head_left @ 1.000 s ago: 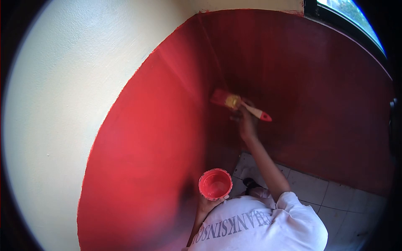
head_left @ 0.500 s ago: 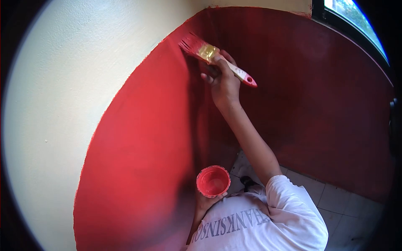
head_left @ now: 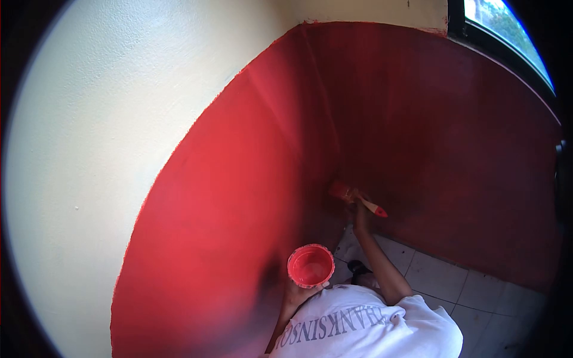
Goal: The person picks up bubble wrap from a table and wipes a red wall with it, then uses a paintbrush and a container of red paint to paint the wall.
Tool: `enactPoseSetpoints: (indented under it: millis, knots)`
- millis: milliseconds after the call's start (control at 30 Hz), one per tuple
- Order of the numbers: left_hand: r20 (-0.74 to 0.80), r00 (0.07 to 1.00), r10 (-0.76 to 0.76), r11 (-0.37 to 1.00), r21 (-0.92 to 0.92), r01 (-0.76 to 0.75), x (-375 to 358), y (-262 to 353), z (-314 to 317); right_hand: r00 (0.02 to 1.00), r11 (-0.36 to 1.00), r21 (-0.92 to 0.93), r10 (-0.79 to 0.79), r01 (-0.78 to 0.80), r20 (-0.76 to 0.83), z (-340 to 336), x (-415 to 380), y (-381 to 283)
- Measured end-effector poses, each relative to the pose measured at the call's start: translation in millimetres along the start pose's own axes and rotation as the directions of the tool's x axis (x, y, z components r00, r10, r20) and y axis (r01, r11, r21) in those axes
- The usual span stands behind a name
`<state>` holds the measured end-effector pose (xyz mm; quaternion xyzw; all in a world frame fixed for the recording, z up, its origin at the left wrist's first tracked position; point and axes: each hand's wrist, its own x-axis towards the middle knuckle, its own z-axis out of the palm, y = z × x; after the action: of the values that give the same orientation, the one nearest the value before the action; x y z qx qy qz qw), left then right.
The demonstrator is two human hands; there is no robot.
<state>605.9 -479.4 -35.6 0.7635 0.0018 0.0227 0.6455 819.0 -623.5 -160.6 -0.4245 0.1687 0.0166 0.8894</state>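
Note:
My right hand (head_left: 359, 206) is closed around the pale handle of a paintbrush (head_left: 375, 208), whose red bristles point left against the lower part of the dark red wall (head_left: 430, 149), near the corner. A round tub (head_left: 311, 266) with red paint inside is held upright by my left hand (head_left: 303, 292), close to my chest. The tub hides most of the left hand's fingers. On the left, the bright red wall (head_left: 209, 209) meets the darker one at the corner.
Cream wall (head_left: 119, 119) rises above the red area. A dark-framed window (head_left: 507, 27) is at the top right. Pale floor tiles (head_left: 439, 277) lie below, with a dark sandal (head_left: 357, 268) beside my body.
My right hand has moved the brush down from the top of the corner to low on the wall. The left hand still holds the tub, and the view has shifted slightly.

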Motion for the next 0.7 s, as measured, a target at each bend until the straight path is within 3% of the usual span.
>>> enactPoseSetpoints:
  millis: [100,200,333,567,700]
  knots:
    - [-0.012,1.0,-0.006,0.996,-0.086,0.005,1,16,4,0.983,0.98,0.158,-0.14,0.12,0.121,64,-17,-70]
    - [-0.031,0.998,0.058,0.996,-0.06,-0.059,4,16,4,0.925,0.939,0.297,-0.258,0.172,0.28,134,-37,-143]
    - [-0.092,0.99,0.107,0.991,-0.072,-0.114,5,12,7,0.849,0.876,0.471,-0.327,0.107,0.415,197,-57,-200]
    - [-0.145,0.983,0.111,0.993,-0.03,-0.117,4,8,10,0.805,0.837,0.546,-0.348,0.035,0.48,239,-70,-216]
    - [-0.139,0.986,0.096,0.995,0.019,-0.094,2,6,9,0.85,0.87,0.492,-0.269,0.014,0.453,225,-61,-182]
